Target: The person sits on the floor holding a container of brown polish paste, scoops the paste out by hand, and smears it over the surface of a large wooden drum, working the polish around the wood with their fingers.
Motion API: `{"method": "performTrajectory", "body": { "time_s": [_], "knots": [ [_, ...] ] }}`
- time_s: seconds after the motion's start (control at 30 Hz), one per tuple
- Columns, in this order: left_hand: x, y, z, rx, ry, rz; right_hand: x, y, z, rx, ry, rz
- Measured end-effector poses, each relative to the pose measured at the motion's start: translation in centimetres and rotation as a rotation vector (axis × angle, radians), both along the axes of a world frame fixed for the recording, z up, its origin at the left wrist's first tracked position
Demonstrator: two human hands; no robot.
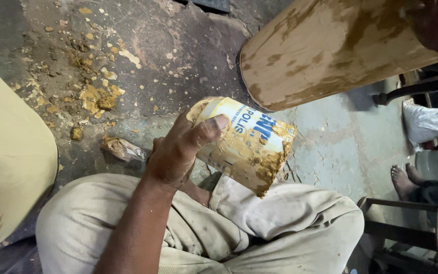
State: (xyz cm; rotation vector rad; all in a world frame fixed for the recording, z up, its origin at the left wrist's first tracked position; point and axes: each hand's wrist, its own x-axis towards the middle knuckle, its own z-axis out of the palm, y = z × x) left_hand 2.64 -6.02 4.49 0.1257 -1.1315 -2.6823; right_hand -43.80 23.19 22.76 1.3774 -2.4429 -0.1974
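Firmly wrapped around a paste-smeared tin [244, 147], left hand [178, 152], tilting it mouth-down over the lap. Just beyond, a smeared wooden cylinder [325, 45]. Right hand unseen.

A single view is given, taken from a camera worn on the head and aimed steeply down past the person's own lap. The left hand [178, 152], closed around a smeared can [242, 144], is seen at close range near the centre. Above the grip a stained floor [143, 50] is shown; below it, bent knees. No second view is provided, so nothing is shared.
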Motion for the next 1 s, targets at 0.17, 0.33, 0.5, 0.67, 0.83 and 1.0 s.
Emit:
{"method": "performTrajectory", "body": {
  "time_s": [0.17,0.33,0.5,0.67,0.83,1.0],
  "knots": [
    [0.1,0.0,0.1,-0.005,-0.063,-0.001,0.9,-1.0,-0.1,-0.012,-0.004,-0.007],
    [0.2,-0.1,0.2,-0.01,-0.028,-0.018,1.0,-0.6,-0.4,-0.026,-0.005,-0.012],
    [0.2,-0.1,0.2,-0.03,-0.08,-0.022,0.8,-0.2,-0.6,-0.027,-0.007,-0.018],
    [0.1,-0.1,0.1,0.001,0.023,-0.036,1.0,0.2,-0.5,-0.03,-0.009,-0.026],
    [0.2,-0.1,0.2,-0.014,-0.039,-0.022,1.0,0.1,-0.3,-0.036,-0.011,-0.024],
    [0.2,-0.1,0.4,-0.003,-0.06,-0.034,1.1,0.2,-0.4,-0.042,-0.016,-0.023]
  ]
}}
